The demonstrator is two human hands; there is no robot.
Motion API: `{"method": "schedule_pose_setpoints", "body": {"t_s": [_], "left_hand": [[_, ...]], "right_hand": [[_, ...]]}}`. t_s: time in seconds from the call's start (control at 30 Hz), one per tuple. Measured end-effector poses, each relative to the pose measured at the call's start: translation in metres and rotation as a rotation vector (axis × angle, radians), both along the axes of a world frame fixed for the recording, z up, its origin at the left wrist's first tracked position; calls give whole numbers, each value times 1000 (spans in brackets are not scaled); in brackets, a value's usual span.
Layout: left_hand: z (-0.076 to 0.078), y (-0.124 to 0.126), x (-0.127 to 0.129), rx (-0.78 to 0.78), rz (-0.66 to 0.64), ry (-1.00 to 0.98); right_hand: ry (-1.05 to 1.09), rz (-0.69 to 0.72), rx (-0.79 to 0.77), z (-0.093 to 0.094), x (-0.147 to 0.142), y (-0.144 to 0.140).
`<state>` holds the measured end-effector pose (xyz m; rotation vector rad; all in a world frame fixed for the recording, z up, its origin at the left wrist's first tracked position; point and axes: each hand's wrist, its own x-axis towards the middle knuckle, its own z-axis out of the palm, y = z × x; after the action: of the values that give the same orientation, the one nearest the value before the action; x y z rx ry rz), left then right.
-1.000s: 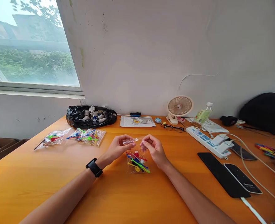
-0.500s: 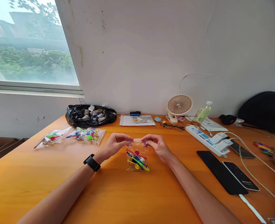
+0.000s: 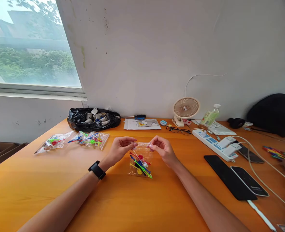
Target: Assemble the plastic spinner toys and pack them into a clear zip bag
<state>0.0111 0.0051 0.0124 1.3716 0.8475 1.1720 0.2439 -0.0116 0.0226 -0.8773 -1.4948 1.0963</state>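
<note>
Above the middle of the orange table (image 3: pixel 123 199), I am pinching the top edge of a small clear bag (image 3: pixel 140 161) of coloured plastic pieces, my left hand (image 3: pixel 120 150) at its left corner and my right hand (image 3: pixel 162 150) at its right. Thumb and forefinger of each hand are pressing together on the plastic, and the bag is hanging with its bottom resting on the tabletop. Two similar filled bags (image 3: pixel 72 140) are lying well apart on the left.

Bare tabletop (image 3: pixel 123 199) nearer than the grip and just left of it. Filled clear bags (image 3: pixel 89 140) farther left; phones (image 3: pixel 239 182) and power strip (image 3: pixel 213 144) block the right.
</note>
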Motion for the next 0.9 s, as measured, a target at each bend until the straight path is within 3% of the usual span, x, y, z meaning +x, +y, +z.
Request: {"method": "schedule_pose_setpoints", "body": {"t_s": [0.3,0.63,0.9], "left_hand": [[5,-6,2,62,-50,94],[4,11,-16,70,-130,157],[9,11,-19,81,-124,212]], "right_hand": [[-241,32,19,-6,-7,2],[-169,66,-45,-6,7,11],[-85,80,-135,-8,10,13]]}}
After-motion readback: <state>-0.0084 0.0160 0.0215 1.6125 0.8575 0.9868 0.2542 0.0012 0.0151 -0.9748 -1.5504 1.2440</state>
